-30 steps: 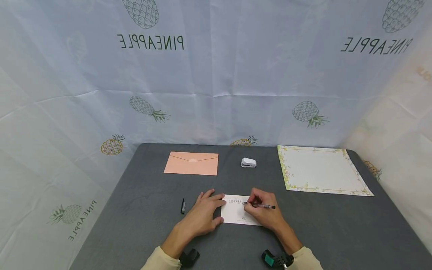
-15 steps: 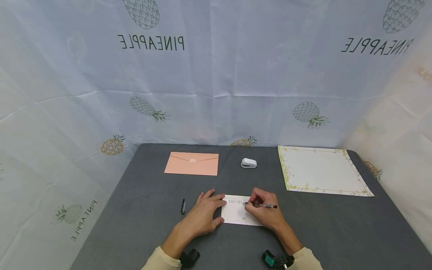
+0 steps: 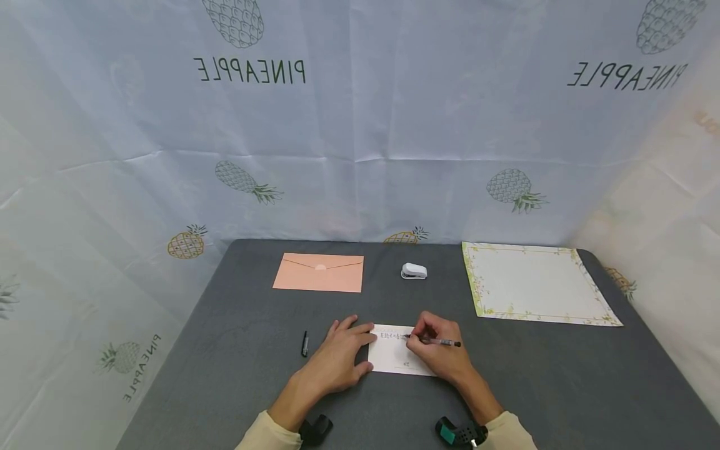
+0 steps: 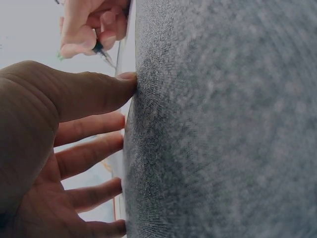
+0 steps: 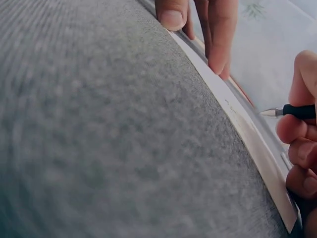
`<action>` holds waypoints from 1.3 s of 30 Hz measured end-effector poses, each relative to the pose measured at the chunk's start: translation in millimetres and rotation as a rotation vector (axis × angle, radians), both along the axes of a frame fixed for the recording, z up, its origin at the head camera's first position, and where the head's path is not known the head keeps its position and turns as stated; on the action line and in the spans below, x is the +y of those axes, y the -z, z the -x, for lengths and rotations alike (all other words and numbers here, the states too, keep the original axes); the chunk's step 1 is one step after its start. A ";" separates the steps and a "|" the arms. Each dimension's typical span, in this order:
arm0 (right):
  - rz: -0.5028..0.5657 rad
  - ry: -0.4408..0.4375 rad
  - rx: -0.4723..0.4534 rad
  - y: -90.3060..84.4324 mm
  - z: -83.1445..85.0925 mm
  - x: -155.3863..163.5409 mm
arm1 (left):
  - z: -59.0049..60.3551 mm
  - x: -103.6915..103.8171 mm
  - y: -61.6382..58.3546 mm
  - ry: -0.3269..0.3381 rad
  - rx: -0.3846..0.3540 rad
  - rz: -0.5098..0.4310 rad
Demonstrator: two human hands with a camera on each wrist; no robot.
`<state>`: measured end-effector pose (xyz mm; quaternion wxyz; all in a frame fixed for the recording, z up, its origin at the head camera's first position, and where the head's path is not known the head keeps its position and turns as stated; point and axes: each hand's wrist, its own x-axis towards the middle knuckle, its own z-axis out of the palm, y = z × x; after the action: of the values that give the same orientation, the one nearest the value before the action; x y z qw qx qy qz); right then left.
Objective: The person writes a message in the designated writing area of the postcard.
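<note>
A small white card (image 3: 390, 359) lies on the dark table with a line of handwriting near its top and a short mark lower down. My left hand (image 3: 339, 355) rests at the card's left edge, thumb and fingertips spread on it and the table. In the left wrist view those fingers (image 4: 89, 158) are nearly straight. My right hand (image 3: 444, 347) pinches a pen (image 3: 441, 342) whose tip is at the end of the written line. The right wrist view shows the pen's metal tip (image 5: 270, 113) close over the card, the hand covering the card's right part.
A black pen cap (image 3: 305, 344) lies left of my left hand. Farther back are a peach envelope (image 3: 318, 273), a white stapler (image 3: 414, 271) and, at the right, a large sheet with a floral border (image 3: 540, 281). A pineapple-print curtain (image 3: 360, 125) hangs behind the table (image 3: 225, 375).
The pen tip shifts very slightly over the card at the end of the written line. My left hand stays in place, and the other items lie as before.
</note>
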<state>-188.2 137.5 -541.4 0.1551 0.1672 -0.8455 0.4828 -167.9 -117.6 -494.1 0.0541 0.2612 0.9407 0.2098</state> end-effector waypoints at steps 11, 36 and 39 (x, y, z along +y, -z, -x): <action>0.097 -0.113 -0.088 -7.1 -5.5 -21.2 | 0.4 0.5 1.3 -0.006 -0.007 -0.002; 0.041 -0.156 -0.101 -2.9 -6.5 -35.0 | 0.4 -0.2 -0.2 0.004 0.007 -0.024; 0.031 -0.156 -0.089 -2.7 -7.1 -34.9 | 0.3 0.0 0.0 0.004 0.004 -0.025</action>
<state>-181.2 102.6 -538.7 0.0820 0.2086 -0.8285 0.5132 -168.2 -117.6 -494.1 0.0496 0.2640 0.9376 0.2207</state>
